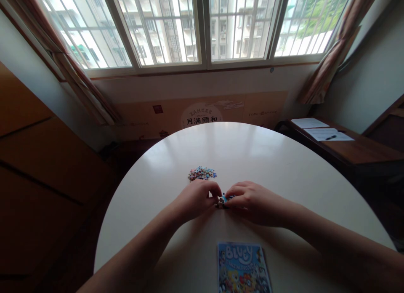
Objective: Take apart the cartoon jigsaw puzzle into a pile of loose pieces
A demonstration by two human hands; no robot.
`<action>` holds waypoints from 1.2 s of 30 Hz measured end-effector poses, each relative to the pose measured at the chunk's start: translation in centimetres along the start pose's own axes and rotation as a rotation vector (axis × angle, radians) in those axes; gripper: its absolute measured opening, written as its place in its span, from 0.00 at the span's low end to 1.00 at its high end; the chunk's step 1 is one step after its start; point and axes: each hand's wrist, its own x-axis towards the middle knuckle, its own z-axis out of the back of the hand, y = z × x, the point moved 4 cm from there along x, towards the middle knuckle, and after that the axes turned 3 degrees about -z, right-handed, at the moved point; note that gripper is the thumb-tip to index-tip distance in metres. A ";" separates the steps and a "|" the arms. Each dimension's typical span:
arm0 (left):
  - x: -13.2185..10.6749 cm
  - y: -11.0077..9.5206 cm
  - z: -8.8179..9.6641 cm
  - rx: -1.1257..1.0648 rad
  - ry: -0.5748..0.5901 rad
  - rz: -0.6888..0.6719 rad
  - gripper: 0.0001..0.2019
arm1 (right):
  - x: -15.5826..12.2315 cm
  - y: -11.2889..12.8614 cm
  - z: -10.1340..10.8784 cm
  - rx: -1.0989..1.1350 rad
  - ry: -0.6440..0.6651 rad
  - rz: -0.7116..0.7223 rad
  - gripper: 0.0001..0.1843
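Note:
Both my hands rest on the round white table (pixel 284 166), fingertips meeting at a small cluster of joined puzzle pieces (pixel 222 199). My left hand (pixel 197 199) is curled, its fingers pinching the left side of that cluster. My right hand (pixel 252 201) is curled too, thumb and forefinger pressed on the cluster's right side. A little pile of loose, colourful puzzle pieces (pixel 202 173) lies just beyond my left hand. A blue puzzle picture card (pixel 243 267) with cartoon figures lies flat near the table's front edge, below my hands.
A dark wooden side table (pixel 353 147) at the right carries white papers (pixel 318 129) and a pen. Behind the table stands a low wall with a printed cardboard panel (pixel 202 114) under wide windows. Wooden cabinet fronts (pixel 41 171) fill the left side.

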 end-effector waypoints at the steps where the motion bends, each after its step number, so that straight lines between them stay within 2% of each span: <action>1: 0.0 0.0 0.0 0.004 0.005 -0.006 0.09 | 0.0 0.0 0.0 0.003 0.000 0.000 0.15; 6: 0.1 0.5 0.5 0.012 -0.019 0.016 0.10 | 0.0 0.0 0.0 -0.006 -0.001 -0.001 0.13; 12: 0.0 2.4 1.9 -0.009 -0.182 0.133 0.08 | 0.0 0.1 0.1 -0.007 -0.010 -0.011 0.12; 15: -0.1 3.2 2.7 -0.011 -0.218 0.194 0.07 | 0.0 0.0 0.1 0.000 -0.005 -0.012 0.12; 20: -0.2 3.8 3.5 0.008 -0.241 0.285 0.06 | 0.0 0.0 0.0 0.007 -0.012 -0.010 0.12; 29: -0.2 4.1 3.3 0.050 -0.207 0.315 0.05 | -0.1 -0.1 -0.2 0.000 -0.022 -0.010 0.12; 36: -0.4 3.9 4.0 0.306 -0.244 0.356 0.05 | 0.0 0.0 -0.1 0.000 -0.013 -0.003 0.12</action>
